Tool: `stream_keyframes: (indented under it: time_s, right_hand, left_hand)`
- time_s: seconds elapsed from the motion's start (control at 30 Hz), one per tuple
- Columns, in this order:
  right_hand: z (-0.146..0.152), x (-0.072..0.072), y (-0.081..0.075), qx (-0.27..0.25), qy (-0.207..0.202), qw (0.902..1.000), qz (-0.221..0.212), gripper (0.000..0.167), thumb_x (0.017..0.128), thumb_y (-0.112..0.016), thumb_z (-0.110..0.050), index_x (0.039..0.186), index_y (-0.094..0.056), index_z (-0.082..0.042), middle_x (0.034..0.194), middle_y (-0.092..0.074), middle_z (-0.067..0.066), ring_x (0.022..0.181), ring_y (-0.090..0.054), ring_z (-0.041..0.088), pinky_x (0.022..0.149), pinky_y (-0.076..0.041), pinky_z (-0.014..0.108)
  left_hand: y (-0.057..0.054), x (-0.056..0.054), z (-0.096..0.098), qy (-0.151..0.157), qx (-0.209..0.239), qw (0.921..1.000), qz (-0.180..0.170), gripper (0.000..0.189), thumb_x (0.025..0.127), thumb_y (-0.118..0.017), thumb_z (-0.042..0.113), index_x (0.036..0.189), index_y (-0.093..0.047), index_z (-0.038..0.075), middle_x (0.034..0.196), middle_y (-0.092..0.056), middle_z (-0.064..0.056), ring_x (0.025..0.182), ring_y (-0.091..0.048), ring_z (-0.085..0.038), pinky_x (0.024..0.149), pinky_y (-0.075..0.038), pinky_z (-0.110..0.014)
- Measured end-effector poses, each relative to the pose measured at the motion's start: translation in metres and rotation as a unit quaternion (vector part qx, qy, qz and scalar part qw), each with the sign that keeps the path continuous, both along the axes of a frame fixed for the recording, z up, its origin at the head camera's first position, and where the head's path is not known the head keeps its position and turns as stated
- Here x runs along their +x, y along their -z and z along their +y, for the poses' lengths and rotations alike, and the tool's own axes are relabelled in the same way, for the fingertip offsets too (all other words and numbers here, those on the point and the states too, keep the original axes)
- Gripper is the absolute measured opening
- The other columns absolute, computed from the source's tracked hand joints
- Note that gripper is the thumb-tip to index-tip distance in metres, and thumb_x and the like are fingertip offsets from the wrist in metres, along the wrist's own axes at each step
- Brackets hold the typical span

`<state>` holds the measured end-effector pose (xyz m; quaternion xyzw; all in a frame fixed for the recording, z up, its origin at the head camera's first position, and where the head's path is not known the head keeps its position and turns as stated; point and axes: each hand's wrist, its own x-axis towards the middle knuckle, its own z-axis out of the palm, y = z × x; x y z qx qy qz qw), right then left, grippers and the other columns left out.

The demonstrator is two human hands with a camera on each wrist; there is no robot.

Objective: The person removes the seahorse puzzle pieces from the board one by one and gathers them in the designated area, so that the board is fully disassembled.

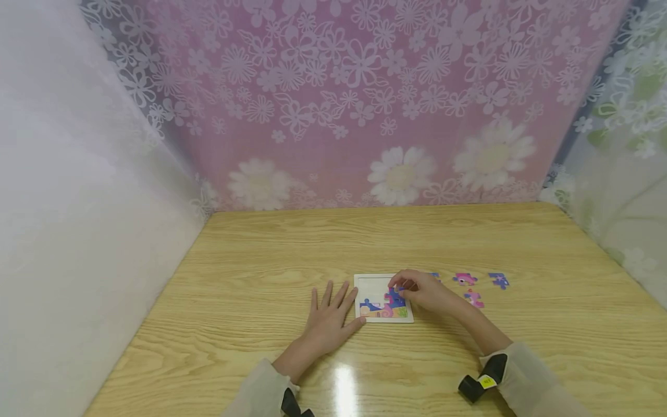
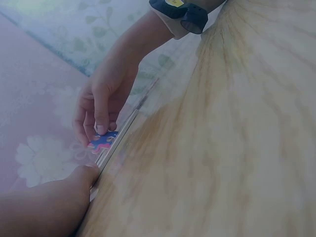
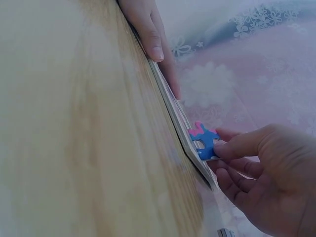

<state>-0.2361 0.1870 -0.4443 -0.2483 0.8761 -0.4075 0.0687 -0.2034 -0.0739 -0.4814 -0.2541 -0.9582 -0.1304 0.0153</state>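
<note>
A white-framed puzzle tray [image 1: 372,280] lies on the wooden table, its lower part filled with colourful pieces and its upper left bare. My right hand [image 1: 426,291] is over the tray's right side. Between its thumb and fingers it pinches a blue and pink puzzle piece [image 3: 205,142], tilted up close over the tray in the right wrist view. My left hand [image 1: 328,324] lies flat with fingers spread, its thumb and fingertips right at the tray's left edge. In the left wrist view, the left thumb [image 2: 84,175] rests at the tray's rim.
Loose pieces lie right of the tray: a pink piece with an eye [image 1: 465,279], a blue corner-like piece [image 1: 499,280] and a pink piece [image 1: 473,299]. Another blue piece [image 1: 435,277] is partly hidden behind the right hand. A flowered curtain [image 1: 365,116] hangs behind the table.
</note>
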Motion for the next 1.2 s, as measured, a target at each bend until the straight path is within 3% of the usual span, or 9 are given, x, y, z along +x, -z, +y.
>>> stream_keyframes:
  time_s: [0.63, 0.93, 1.2]
  right_hand:
    - [0.013, -0.001, -0.009, -0.011, 0.009, 0.9994, 0.031, 0.021, 0.088, -0.056, 0.001, 0.104, -0.063, -0.01, 0.1, -0.06, 0.004, 0.09, -0.056, 0.023, 0.076, -0.047, 0.037]
    - [0.035, 0.005, -0.019, -0.027, 0.008, 0.9994, 0.022, 0.018, 0.091, -0.056, -0.004, 0.108, -0.062, -0.006, 0.104, -0.059, 0.006, 0.091, -0.055, 0.023, 0.077, -0.047, 0.033]
    - [0.062, 0.012, -0.023, -0.02, 0.031, 0.9981, 0.05, 0.019, 0.091, -0.054, -0.003, 0.109, -0.062, -0.006, 0.104, -0.061, 0.005, 0.091, -0.056, 0.022, 0.075, -0.048, 0.028]
  left_hand:
    - [0.0, -0.001, 0.002, 0.006, 0.004, 0.9999, 0.01, 0.069, 0.092, -0.026, 0.063, 0.147, -0.025, 0.022, 0.151, -0.017, -0.003, 0.136, -0.004, -0.033, 0.103, 0.004, -0.057]
    - [0.003, -0.001, 0.001, 0.006, 0.003, 0.9999, 0.012, 0.07, 0.091, -0.025, 0.063, 0.147, -0.025, 0.021, 0.151, -0.017, -0.003, 0.136, -0.004, -0.033, 0.102, 0.004, -0.058]
    - [0.004, -0.001, 0.0, 0.008, 0.009, 0.9999, 0.011, 0.069, 0.092, -0.027, 0.062, 0.147, -0.024, 0.021, 0.151, -0.017, -0.004, 0.136, -0.003, -0.034, 0.102, 0.005, -0.058]
